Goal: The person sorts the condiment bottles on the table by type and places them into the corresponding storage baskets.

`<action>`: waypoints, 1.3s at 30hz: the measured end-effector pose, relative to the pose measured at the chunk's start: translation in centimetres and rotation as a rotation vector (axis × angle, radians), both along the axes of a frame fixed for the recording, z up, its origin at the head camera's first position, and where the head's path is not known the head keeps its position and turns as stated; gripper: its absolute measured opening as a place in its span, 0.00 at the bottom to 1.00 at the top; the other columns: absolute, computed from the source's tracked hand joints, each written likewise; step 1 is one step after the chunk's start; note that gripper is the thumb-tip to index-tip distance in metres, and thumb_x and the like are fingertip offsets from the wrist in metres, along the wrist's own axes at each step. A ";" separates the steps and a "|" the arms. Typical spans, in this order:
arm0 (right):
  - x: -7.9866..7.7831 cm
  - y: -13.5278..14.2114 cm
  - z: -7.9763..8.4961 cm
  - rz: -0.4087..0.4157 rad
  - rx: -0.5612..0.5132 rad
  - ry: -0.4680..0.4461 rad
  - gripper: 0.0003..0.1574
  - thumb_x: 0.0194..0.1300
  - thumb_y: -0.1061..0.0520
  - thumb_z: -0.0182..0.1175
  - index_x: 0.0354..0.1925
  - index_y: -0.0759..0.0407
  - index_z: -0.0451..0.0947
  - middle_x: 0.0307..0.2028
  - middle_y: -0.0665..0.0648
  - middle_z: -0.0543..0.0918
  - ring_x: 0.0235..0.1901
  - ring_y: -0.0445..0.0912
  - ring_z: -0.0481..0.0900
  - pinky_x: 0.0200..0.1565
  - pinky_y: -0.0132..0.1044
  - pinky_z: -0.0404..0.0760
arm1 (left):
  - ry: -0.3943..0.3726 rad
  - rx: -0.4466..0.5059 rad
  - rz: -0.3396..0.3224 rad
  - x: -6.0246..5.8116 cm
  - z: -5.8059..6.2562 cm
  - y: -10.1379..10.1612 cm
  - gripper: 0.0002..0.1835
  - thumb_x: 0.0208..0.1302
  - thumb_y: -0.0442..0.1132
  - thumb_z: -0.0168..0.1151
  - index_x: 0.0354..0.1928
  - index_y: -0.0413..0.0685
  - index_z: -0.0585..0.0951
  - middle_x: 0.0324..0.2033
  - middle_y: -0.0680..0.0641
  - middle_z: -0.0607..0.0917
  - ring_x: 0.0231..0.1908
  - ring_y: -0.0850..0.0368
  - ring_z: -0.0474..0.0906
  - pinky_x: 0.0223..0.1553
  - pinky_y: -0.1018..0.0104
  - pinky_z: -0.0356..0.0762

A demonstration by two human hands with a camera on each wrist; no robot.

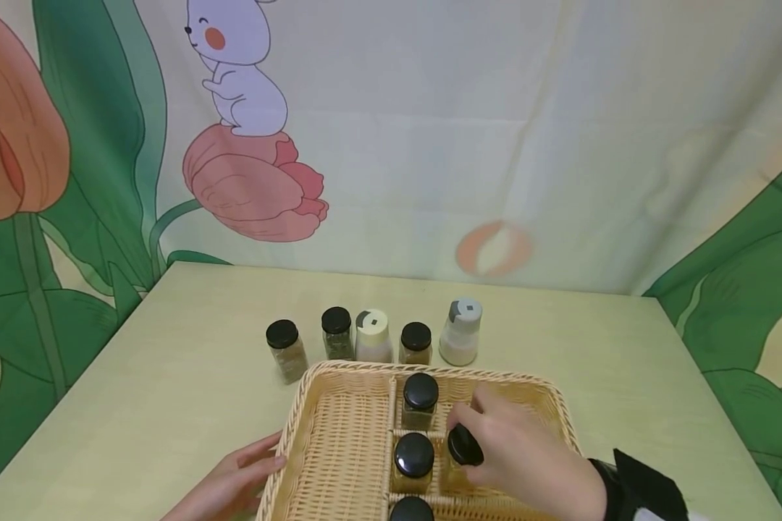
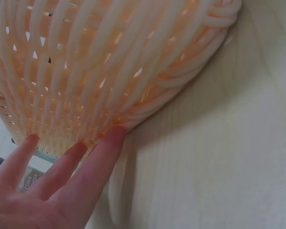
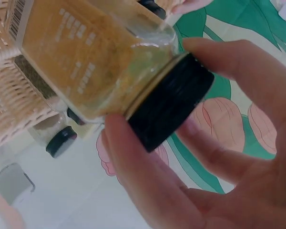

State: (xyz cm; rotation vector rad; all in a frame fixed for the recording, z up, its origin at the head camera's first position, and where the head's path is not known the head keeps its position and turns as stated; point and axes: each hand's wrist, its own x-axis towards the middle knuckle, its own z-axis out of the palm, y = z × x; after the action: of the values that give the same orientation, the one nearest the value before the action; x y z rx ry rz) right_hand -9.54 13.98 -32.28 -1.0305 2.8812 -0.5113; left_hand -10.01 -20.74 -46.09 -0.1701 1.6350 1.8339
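My right hand (image 1: pixel 518 449) pinches the black lid of a spice jar (image 1: pixel 455 474) from above, over the middle right compartment of a wicker basket (image 1: pixel 339 449). Yellow-brown powder fills this clear jar (image 3: pixel 100 57), seen close up in the right wrist view, with thumb and fingers around its lid. Along the divider stand black-lidded jars: one at the back (image 1: pixel 420 405), one in the middle (image 1: pixel 413 463) and one at the front (image 1: pixel 412 510), cut off by the frame. My left hand (image 1: pixel 234 481) holds the basket's left side, its fingers (image 2: pixel 95 167) against the outer weave.
Behind the basket stand several containers: a tilted-looking brown spice jar (image 1: pixel 289 354), a green herb jar (image 1: pixel 337 336), a cream-capped shaker (image 1: pixel 373 339), another black-lidded jar (image 1: pixel 415 344) and a white-capped shaker (image 1: pixel 460 333). A printed curtain (image 1: pixel 397 145) hangs at the table's (image 1: pixel 652 376) back edge.
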 end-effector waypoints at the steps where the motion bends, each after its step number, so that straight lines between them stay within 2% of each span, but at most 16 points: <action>1: 0.0 -0.1 -0.2 0.003 0.009 -0.009 0.22 0.37 0.60 0.70 0.35 0.55 0.75 0.27 0.48 0.66 0.22 0.37 0.66 0.23 0.24 0.70 | -0.006 0.012 0.001 0.1 0.0 0.0 0.40 0.64 0.49 0.48 0.67 0.38 0.41 0.61 0.32 0.58 0.48 0.46 0.72 0.45 0.45 0.71; 7: 0.0 -0.5 -1.2 0.003 0.035 -0.071 0.22 0.39 0.55 0.70 0.35 0.54 0.74 0.28 0.48 0.68 0.25 0.38 0.66 0.24 0.26 0.70 | -0.020 0.046 0.014 0.3 -0.3 -0.1 0.40 0.64 0.49 0.48 0.67 0.38 0.40 0.59 0.31 0.59 0.48 0.44 0.72 0.46 0.44 0.71; 17: -0.4 -0.5 -2.2 0.008 0.018 -0.145 0.20 0.41 0.57 0.69 0.36 0.54 0.73 0.28 0.48 0.68 0.25 0.38 0.66 0.26 0.28 0.70 | 0.012 0.016 -0.001 0.1 -0.3 -0.1 0.40 0.64 0.49 0.48 0.67 0.37 0.41 0.61 0.31 0.58 0.48 0.46 0.72 0.45 0.44 0.70; 21: -0.5 -0.5 -2.5 0.020 0.015 -0.129 0.20 0.41 0.59 0.69 0.35 0.55 0.74 0.28 0.48 0.68 0.26 0.39 0.66 0.26 0.28 0.71 | 0.011 0.007 -0.004 0.0 -0.2 0.0 0.40 0.64 0.49 0.48 0.67 0.38 0.41 0.62 0.31 0.54 0.50 0.47 0.71 0.45 0.44 0.71; 26: -0.5 -0.6 -3.0 0.032 0.022 -0.109 0.21 0.39 0.59 0.70 0.35 0.56 0.73 0.27 0.49 0.68 0.25 0.39 0.66 0.26 0.28 0.71 | -0.003 -0.009 0.007 0.0 -0.2 0.0 0.40 0.64 0.50 0.49 0.67 0.38 0.42 0.62 0.30 0.54 0.49 0.46 0.72 0.45 0.44 0.71; 39: -0.6 -0.8 -3.6 0.026 0.020 -0.124 0.22 0.39 0.58 0.71 0.35 0.57 0.73 0.27 0.50 0.68 0.25 0.38 0.68 0.25 0.27 0.72 | 0.015 -0.006 0.002 -0.1 -0.1 0.1 0.40 0.64 0.50 0.49 0.67 0.37 0.42 0.62 0.30 0.54 0.49 0.46 0.71 0.44 0.44 0.71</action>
State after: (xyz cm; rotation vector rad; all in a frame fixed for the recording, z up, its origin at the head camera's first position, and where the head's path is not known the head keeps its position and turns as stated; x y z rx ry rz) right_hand -10.18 13.21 -35.83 -0.9949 2.7560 -0.5246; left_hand -10.07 -20.66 -46.21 -0.1607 1.6518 1.8354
